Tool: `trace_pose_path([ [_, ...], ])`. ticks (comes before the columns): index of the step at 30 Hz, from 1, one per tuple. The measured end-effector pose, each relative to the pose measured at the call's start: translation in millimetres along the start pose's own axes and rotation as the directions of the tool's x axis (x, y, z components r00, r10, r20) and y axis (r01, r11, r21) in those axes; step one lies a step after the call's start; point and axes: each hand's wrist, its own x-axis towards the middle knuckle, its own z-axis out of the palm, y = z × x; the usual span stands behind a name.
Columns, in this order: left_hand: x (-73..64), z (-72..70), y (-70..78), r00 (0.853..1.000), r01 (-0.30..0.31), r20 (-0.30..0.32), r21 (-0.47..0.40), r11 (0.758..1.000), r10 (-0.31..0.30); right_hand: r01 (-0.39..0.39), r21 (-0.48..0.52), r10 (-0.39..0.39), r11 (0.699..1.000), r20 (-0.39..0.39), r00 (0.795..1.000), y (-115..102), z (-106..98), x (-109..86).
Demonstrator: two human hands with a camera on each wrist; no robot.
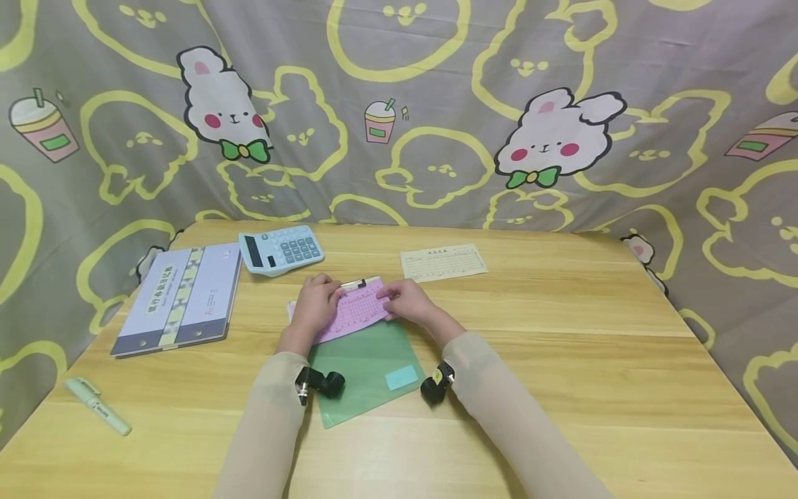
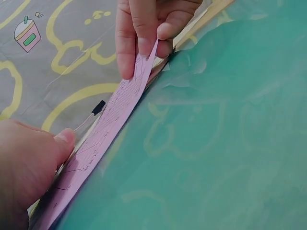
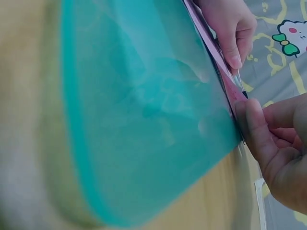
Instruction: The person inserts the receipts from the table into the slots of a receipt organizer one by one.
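Note:
A pink printed slip (image 1: 357,309) lies across the top of a green translucent folder (image 1: 361,378), which bears a small blue label. A metal clip (image 1: 354,284) with a black end sits at the folder's top edge, behind the slip. My left hand (image 1: 316,301) is at the slip's left part, its thumb and finger pinching the clip's wire handle (image 2: 85,122). At the slip's right end, my right hand (image 1: 406,299) pinches the paper between thumb and fingers (image 3: 256,120). Seen from the left wrist, the slip bows up slightly towards the right hand (image 2: 148,24).
A light blue calculator (image 1: 283,249) and a lilac ledger book (image 1: 181,298) stand at the left. Near the front left lies a pale green highlighter (image 1: 98,405). A cream printed slip (image 1: 444,262) rests behind my right hand. A patterned curtain (image 1: 436,118) hangs along the table's back edge.

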Motion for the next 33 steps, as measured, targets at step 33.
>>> trace_pose_path([
  [33,-2.4,1.9,-3.6,1.0,0.005,0.006,-0.016,1.0,-0.005,-0.025,0.091,0.022,0.996,0.03,0.999,2.1,-1.3,5.5],
])
